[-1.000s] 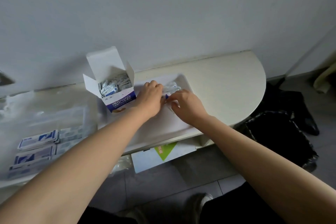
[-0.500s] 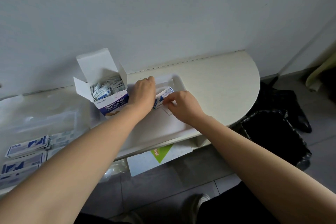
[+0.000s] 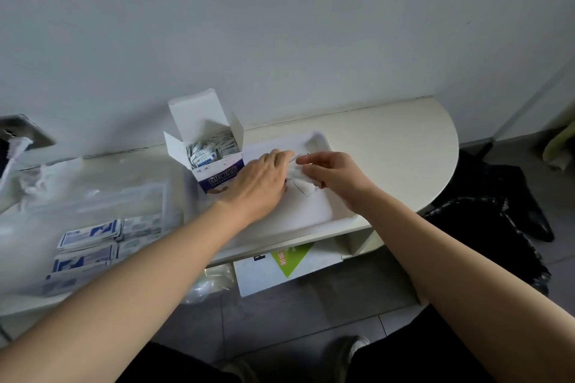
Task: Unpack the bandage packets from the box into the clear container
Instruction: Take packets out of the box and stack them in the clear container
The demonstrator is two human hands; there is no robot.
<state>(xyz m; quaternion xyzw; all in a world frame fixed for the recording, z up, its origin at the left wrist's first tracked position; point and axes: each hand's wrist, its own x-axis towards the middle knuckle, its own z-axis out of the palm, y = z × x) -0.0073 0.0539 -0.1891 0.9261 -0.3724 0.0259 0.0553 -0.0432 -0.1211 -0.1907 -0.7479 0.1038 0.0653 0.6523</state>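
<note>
grey wall fills the upper half of the view, and below it runs a white table (image 3: 404, 146) with a rounded right end. on the table's left part sits the clear container (image 3: 155, 196), its walls hard to make out, with blue-and-white bandage packets (image 3: 90, 232) lying in rows at its near end. a white tray (image 3: 311, 218) lies on the table's middle. a black bag (image 3: 497, 227) slumps on the floor to the right, and a white carton (image 3: 264, 277) with a green patch shows under the table's edge. the box (image 3: 217, 177) stands open just left of the tray, flaps up, and more packets (image 3: 205, 155) stand in it.

both hands meet over the tray. the left hand (image 3: 261, 183) lies back up, just beside the box, its fingers reaching right and curling onto a whitish bundle of packets (image 3: 297, 172). the right hand (image 3: 333, 174) pinches the same bundle's upper edge between thumb and forefinger, its other fingers tucked under.

half a second ago the right hand pinched one tilted packet with blue print plainly showing, and the left fingers pointed towards the tray's far rim; now the blue print is out of sight, the held thing looks crumpled and pale, and the left fingers are turned towards the right hand.
</note>
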